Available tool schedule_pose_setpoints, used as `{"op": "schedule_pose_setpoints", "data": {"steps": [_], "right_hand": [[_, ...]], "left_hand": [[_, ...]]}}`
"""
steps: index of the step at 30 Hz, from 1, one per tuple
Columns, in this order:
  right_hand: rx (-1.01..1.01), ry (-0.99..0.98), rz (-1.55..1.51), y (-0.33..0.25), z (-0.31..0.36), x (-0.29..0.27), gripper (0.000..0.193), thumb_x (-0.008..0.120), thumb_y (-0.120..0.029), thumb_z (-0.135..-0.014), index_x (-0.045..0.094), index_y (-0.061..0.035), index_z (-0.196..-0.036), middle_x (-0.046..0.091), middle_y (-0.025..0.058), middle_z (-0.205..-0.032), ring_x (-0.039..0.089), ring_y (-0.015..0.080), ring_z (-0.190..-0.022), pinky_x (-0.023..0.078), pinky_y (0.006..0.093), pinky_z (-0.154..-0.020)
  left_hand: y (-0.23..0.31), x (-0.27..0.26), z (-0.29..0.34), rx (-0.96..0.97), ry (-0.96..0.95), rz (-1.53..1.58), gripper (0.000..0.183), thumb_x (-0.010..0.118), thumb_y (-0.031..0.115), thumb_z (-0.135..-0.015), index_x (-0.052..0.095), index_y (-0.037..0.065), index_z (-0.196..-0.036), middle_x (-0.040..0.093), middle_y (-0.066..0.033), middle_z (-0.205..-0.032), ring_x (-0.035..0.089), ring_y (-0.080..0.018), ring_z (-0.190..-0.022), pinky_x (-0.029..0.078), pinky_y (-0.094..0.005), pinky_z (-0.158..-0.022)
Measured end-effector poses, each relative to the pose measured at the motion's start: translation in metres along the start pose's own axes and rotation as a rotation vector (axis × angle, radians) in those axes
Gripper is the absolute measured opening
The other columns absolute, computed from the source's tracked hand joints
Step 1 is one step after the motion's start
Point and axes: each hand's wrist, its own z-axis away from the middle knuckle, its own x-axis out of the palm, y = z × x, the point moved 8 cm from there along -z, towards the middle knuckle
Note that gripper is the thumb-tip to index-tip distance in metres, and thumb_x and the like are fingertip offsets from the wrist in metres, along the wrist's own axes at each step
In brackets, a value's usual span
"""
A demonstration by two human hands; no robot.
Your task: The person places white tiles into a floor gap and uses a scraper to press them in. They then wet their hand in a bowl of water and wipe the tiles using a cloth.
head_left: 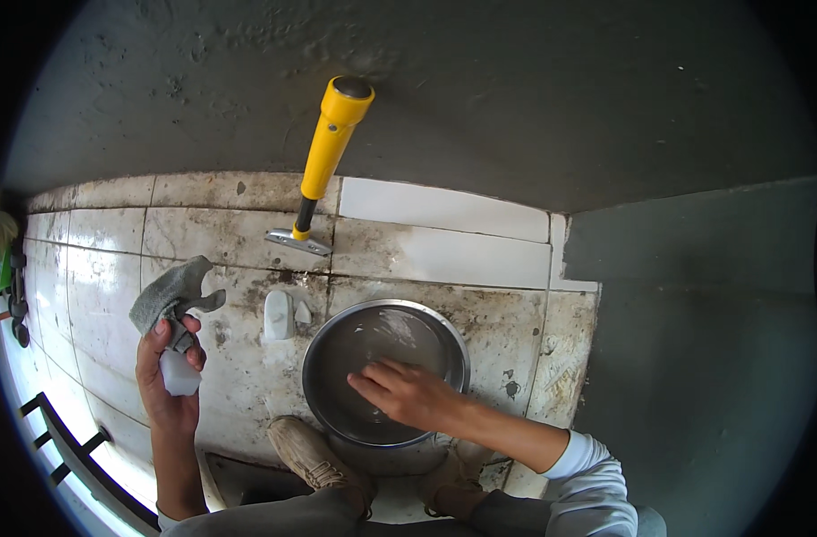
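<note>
My left hand [164,358] is closed around a crumpled grey cloth [178,291] and a white block [180,373], which looks like a sponge. The cloth sticks up above the fingers, and the block shows below them against the palm. Over a round metal basin [462,358] of murky grey water [350,345], my right hand [404,394] hangs with its fingers loosely stretched to the left. Nothing shows in it. Whether its fingertips touch the water, I cannot tell.
A yellow-handled scraper [323,161] stands head-down on the dirty white tiles [238,237] beyond the basin. Left of the basin lie a rounded white piece [279,315] and a small white fragment [302,313]. A dark wall [516,98] rises behind; black metal bars [82,465] stand lower left.
</note>
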Motion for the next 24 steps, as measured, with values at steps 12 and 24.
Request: {"op": "schedule_pose_setpoints", "data": {"steps": [12,24], "right_hand": [[0.107,0.015,0.098,0.024,0.024,0.019,0.037,0.058,-0.005,-0.076,0.055,0.0028,-0.111,0.051,0.0100,-0.096,0.057,0.0234,-0.091,0.054,0.0297,-0.071],[0.061,0.105,-0.032,0.015,0.020,0.016,0.024,0.059,-0.001,-0.070,0.056,-0.0011,-0.094,0.053,0.0111,-0.098,0.057,0.0245,-0.091,0.054,0.0297,-0.070]], "left_hand": [[0.003,0.011,0.006,0.014,-0.041,0.046,0.021,0.052,0.019,-0.094,0.054,0.002,-0.105,0.062,-0.0119,-0.090,0.053,-0.0126,-0.056,0.045,-0.0220,-0.051],[0.003,0.004,0.008,0.042,-0.028,0.036,0.021,0.051,0.020,-0.095,0.054,0.002,-0.106,0.062,-0.0111,-0.090,0.053,-0.0125,-0.056,0.045,-0.0225,-0.051]]}}
